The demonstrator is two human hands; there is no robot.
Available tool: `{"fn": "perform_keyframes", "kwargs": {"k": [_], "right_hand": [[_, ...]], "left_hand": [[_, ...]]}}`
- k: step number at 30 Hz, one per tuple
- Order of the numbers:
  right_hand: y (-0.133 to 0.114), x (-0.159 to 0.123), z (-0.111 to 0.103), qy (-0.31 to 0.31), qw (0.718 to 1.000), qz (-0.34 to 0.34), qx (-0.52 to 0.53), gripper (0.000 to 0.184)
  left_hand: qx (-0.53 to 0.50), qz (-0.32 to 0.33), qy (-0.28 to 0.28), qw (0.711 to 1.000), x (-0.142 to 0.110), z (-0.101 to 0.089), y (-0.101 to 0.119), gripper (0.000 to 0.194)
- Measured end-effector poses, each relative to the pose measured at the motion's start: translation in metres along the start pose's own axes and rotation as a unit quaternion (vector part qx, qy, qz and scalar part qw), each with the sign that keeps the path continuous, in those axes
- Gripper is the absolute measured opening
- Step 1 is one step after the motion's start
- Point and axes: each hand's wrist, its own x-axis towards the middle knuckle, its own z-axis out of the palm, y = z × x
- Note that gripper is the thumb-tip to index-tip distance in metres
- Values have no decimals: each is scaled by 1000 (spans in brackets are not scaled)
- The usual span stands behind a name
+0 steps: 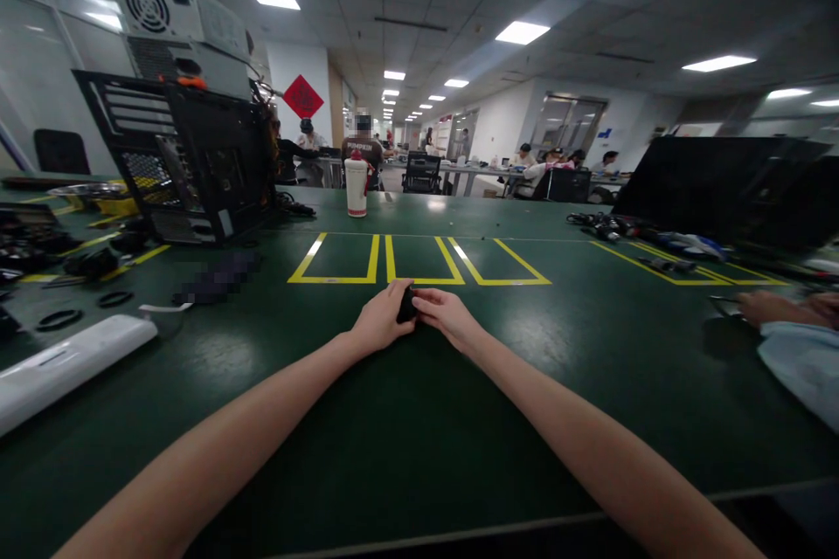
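Observation:
Both hands meet over the middle of the green table (406, 419), close to the near edge of a yellow tape outline (429, 281). In my left hand (384, 316) is a small black object (407, 306), pinched between thumb and fingers; its kind cannot be made out. My right hand (447, 314) comes in from the other side, its thumb and fingertips closed against the black object's right side. Fingers cover much of the object.
A black computer case (216, 157) carries power supplies (157, 9) at left. A white power strip (79, 362) lies nearer. Behind the outlines stands a white cup (357, 185). At right are cables (603, 225), a dark monitor (721, 188) and another person's sleeve (800, 367).

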Motion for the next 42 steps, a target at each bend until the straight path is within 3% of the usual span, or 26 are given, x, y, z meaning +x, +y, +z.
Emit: {"fn": "perform_keyframes", "kwargs": {"k": [9, 16, 25, 29, 36, 42], "right_hand": [[2, -11, 5, -40, 991, -108, -66, 32], [-2, -19, 12, -58, 988, -117, -84, 31], [8, -6, 13, -11, 986, -125, -110, 31], [10, -5, 12, -19, 988, -103, -112, 32], [3, -17, 15, -63, 985, -129, -92, 32], [6, -16, 17, -24, 982, -144, -120, 23]], "left_hand": [[-33, 80, -27, 996, -13, -16, -1, 57], [-31, 72, -27, 997, -16, -18, -4, 58], [-24, 79, -11, 997, -19, -15, -8, 61], [-26, 79, -10, 996, -19, -15, -9, 60], [-28, 78, -8, 997, -19, -14, -9, 59], [-27, 76, -6, 997, -20, -15, -6, 60]]}}
